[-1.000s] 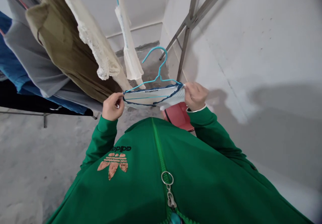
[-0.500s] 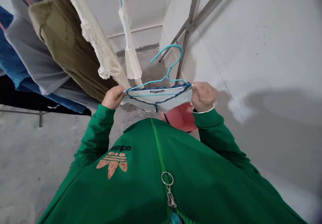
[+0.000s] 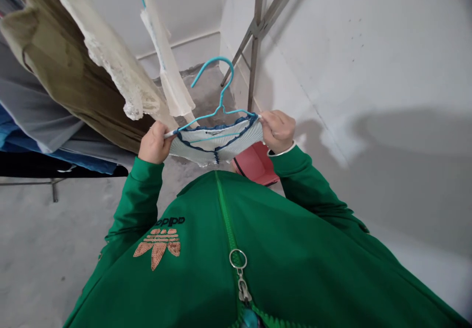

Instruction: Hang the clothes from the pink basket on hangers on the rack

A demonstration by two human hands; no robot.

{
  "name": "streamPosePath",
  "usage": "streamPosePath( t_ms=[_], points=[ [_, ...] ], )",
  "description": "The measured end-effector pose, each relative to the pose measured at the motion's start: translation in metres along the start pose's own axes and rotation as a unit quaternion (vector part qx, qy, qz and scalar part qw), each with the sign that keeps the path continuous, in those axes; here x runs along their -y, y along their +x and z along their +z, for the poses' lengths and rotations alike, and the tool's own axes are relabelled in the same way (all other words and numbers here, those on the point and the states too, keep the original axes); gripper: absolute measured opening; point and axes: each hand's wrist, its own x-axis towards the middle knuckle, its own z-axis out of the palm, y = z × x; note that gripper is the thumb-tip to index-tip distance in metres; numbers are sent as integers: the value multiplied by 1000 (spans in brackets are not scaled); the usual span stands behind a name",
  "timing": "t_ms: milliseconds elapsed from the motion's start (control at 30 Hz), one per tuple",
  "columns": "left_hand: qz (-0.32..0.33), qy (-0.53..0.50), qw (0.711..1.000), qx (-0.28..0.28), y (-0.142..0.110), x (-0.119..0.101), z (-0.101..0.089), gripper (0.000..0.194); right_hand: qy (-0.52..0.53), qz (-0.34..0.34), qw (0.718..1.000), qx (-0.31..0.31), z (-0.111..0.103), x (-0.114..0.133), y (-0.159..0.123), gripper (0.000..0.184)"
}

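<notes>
A white ribbed top (image 3: 236,141) with dark blue neckline trim hangs on a light blue clothes hanger (image 3: 220,103) in front of my chest. My left hand (image 3: 153,142) is closed on the top's left shoulder, by the hanger's end. At the opposite shoulder, my right hand (image 3: 278,130) pinches the fabric in the same way. The hanger's hook stands free above the neckline, touching nothing. Its lower bar shows through the neck opening. The lower part of the top is hidden behind my green jacket (image 3: 191,269).
Several garments hang at left, among them an olive one (image 3: 70,67), a grey one (image 3: 33,102) and a cream lacy one (image 3: 106,47). Metal rack legs (image 3: 256,28) stand by the white wall (image 3: 387,62). A pink basin (image 3: 256,163) sits below.
The view has shifted, so the hands, hanger and top appear farther left. The left hand's grip looks fuller around the shoulder, and the hanger is slightly tilted. Both hands still hold the top.
</notes>
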Motion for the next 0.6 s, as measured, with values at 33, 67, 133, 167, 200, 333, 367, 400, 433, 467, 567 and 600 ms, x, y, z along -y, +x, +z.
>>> streamPosePath(
  t_ms=[33, 67, 133, 167, 200, 333, 367, 400, 433, 467, 567, 600],
  points=[
    [-10, -3, 1000, -7, -1, 1, -2, 22, -1, 1, 1000, -1, -1, 0, 1, 36],
    [-18, -5, 1000, -12, -2, 0, -4, 23, -3, 3, 1000, 0, -3, 0, 2, 36],
    [-28, 0, 1000, -11, -2, -3, -8, 23, -9, 15, 1000, 9, -4, 0, 3, 38],
    [-28, 6, 1000, -5, -1, -5, -8, 23, -12, 22, 1000, 15, -4, 0, 4, 38],
    [-27, 14, 1000, 2, -1, -7, -9, 24, -13, 27, 999, 23, -4, 1, 5, 38],
    [-29, 34, 999, -5, 3, -13, -4, 33, 6, 28, 998, 49, -2, 2, 8, 39],
    [-39, 32, 999, -18, 3, -12, -3, 36, 13, 26, 998, 55, -2, 2, 9, 39],
    [-54, 28, 998, -31, 2, -11, -2, 38, 19, 23, 998, 62, -3, 1, 10, 40],
    [-72, 22, 996, -41, 2, -10, -1, 40, 26, 17, 997, 71, -3, -1, 11, 40],
    [-90, 15, 995, -48, 1, -8, -1, 41, 32, 10, 996, 82, -4, -4, 11, 40],
    [-130, 2, 990, -59, -2, 0, -5, 43, 38, 3, 992, 120, -7, -19, 8, 38],
    [-136, 3, 989, -64, -3, 3, -7, 44, 38, 7, 991, 131, -9, -25, 6, 37]
  ],
)
